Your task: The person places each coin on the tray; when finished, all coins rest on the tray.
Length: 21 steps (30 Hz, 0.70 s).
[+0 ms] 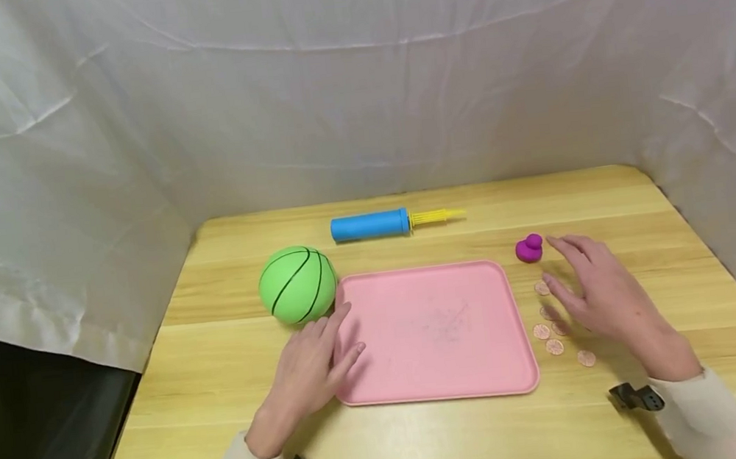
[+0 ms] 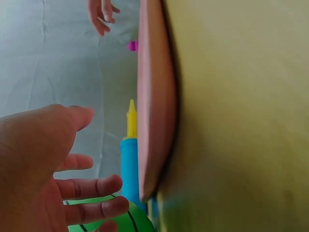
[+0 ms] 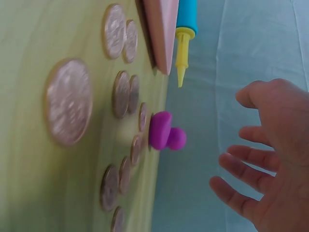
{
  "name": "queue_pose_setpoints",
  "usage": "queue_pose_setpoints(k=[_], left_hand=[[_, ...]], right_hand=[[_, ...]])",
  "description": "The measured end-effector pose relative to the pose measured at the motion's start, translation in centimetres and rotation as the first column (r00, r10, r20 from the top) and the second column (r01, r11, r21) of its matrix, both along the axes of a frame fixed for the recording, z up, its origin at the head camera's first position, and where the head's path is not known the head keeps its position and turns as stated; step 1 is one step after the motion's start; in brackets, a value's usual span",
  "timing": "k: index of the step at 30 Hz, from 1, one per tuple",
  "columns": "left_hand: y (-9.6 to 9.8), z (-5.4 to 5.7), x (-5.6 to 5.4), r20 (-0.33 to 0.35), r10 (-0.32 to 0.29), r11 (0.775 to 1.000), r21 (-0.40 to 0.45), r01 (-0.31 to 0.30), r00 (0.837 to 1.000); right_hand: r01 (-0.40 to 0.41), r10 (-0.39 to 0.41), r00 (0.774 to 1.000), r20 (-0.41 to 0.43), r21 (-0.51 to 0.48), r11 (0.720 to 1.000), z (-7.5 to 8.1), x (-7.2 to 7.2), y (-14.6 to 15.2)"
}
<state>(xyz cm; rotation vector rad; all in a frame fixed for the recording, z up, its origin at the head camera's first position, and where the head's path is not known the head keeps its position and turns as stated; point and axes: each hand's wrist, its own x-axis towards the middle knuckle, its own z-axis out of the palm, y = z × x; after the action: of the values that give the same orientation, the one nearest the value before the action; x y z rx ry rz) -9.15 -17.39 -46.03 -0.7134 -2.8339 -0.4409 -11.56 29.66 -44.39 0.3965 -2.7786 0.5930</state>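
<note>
Fingers loosely spread and released, a person's left hand [image 1: 311, 364] hovers at the pink tray's [image 1: 435, 374] left edge near a green ball [image 1: 298, 284], while the right hand [image 1: 603, 292], likewise relaxed, hovers right of the tray near coins [image 1: 555, 347] and a purple toy [image 1: 529, 251].

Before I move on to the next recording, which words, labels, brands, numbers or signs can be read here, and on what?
No readable text.
Coins: raised markings, too blurred to read.
Pink tray: faint marks, no legible characters.
Black wrist device: too small to tell.
Green ball, blue pump, purple toy: no lettering visible.
</note>
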Motion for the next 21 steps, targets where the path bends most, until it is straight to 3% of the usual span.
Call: queue_pose_setpoints(k=[8, 13, 21], left_hand=[[-1.5, -0.9, -0.3, 0.017, -0.038, 0.999, 0.008, 0.038, 0.999], [-1.5, -1.3, -0.1, 0.004, -0.076, 0.997, 0.032, 0.076, 0.997], [-1.4, -1.4, 0.0, 0.005, -0.079, 0.995, 0.067, 0.078, 0.997]], right_hand=[[0.014, -0.014, 1.0, 0.021, 0.02, 1.0, -0.5, 0.5, 0.8], [-0.005, 0.004, 0.999, 0.038, 0.021, 1.0, -0.8, 1.0, 1.0], [0.023, -0.021, 0.992, 0.121, -0.009, 1.0, -1.4, 1.5, 1.7]])
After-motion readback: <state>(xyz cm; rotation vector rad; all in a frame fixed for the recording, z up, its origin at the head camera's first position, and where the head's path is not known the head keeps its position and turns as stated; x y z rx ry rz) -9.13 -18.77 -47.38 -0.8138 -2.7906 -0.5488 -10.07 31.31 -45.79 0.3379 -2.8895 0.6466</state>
